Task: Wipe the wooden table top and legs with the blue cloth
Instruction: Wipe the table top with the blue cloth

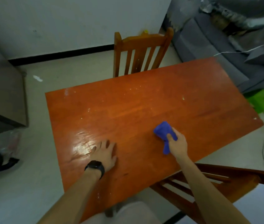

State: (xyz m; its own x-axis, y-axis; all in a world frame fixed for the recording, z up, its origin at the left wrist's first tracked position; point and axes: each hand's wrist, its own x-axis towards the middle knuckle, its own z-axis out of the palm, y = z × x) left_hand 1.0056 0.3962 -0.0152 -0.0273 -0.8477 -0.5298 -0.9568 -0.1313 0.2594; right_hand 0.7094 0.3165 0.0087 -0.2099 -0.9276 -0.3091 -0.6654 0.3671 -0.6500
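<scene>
The reddish wooden table top [144, 102] fills the middle of the view, with pale specks scattered across it and a shiny patch near its front left. My right hand [177, 144] grips the bunched blue cloth [164, 131] and holds it down on the top, right of centre near the front edge. My left hand [106, 152] rests flat on the wood with fingers spread, just right of the shiny patch. A black watch sits on that wrist. The table legs are hidden under the top.
One wooden chair [140, 52] stands at the table's far side, another wooden chair [209, 183] at the near right corner. A grey sofa [217, 50] is at the back right, a green item [262, 101] on the floor by it. A dark cabinet [0, 94] stands left.
</scene>
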